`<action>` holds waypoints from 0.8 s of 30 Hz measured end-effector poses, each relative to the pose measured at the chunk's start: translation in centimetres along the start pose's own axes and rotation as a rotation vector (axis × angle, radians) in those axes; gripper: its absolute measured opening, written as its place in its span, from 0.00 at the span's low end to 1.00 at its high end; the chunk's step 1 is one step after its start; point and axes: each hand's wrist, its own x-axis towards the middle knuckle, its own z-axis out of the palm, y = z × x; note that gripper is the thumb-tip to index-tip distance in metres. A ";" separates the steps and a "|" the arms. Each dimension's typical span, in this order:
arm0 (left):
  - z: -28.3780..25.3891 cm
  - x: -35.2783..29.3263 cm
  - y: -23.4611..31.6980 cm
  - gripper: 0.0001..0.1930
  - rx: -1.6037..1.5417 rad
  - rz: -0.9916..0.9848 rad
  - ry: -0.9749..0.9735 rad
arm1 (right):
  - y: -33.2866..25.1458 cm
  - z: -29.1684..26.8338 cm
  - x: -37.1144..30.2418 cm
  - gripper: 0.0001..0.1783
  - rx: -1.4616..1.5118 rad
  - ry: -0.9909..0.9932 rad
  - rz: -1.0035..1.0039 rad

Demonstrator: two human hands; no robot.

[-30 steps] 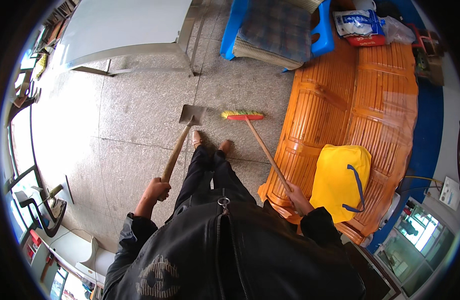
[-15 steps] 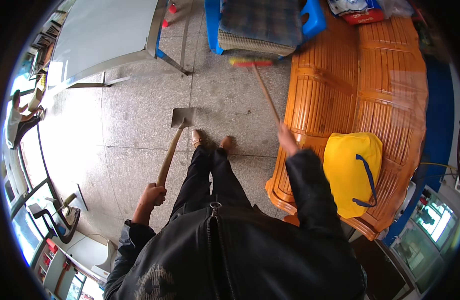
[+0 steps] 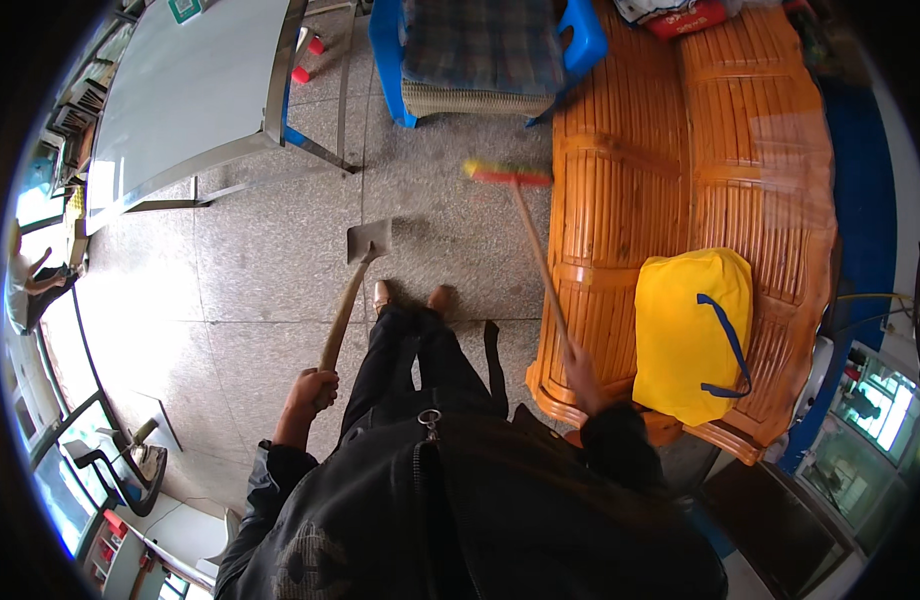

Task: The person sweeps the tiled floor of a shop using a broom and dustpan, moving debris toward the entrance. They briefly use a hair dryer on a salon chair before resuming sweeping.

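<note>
My left hand (image 3: pixel 313 391) is closed round the wooden handle of a shovel (image 3: pixel 338 322). Its flat metal blade (image 3: pixel 366 240) rests on the floor just ahead of my feet. In my right hand (image 3: pixel 583 380) is the long handle of a broom (image 3: pixel 538 245). The broom's red and yellow head (image 3: pixel 507 173) is over the floor, ahead and to the right of the blade, near the wooden bench; motion blurs it slightly. I cannot tell whether its bristles touch the floor.
On the right runs a slatted wooden bench (image 3: pixel 620 190) with a yellow bag (image 3: pixel 692 335) on it. A blue chair with a checked cushion (image 3: pixel 480 45) stands ahead. At the left are a grey-topped table (image 3: pixel 195 85) and, farther off, a seated person (image 3: pixel 30 285).
My right hand has drawn back toward me, bringing the broom head nearer. My left hand still grips the shovel, its blade almost unmoved. The whole view has shifted slightly.
</note>
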 end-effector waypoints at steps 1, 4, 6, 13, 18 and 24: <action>0.1 -0.3 0.2 0.05 0.026 0.003 0.005 | -3.0 1.1 3.1 0.20 0.199 0.134 -0.121; 0.1 -1.2 0.7 0.06 0.154 0.001 0.004 | -10.7 0.4 11.3 0.26 0.284 -0.012 0.107; -0.2 -2.0 0.8 0.06 0.114 0.008 -0.014 | -13.1 2.2 13.0 0.28 0.168 0.066 0.175; -4.7 -1.7 -0.6 0.07 0.151 0.005 -0.070 | -2.8 10.3 2.6 0.28 0.382 0.052 0.244; -9.8 -0.5 -1.9 0.06 0.207 0.042 -0.114 | 3.2 18.5 -13.0 0.25 0.192 0.181 0.161; -19.8 -1.1 -5.4 0.07 0.293 0.099 -0.131 | 2.4 26.7 -32.3 0.26 0.364 0.022 0.558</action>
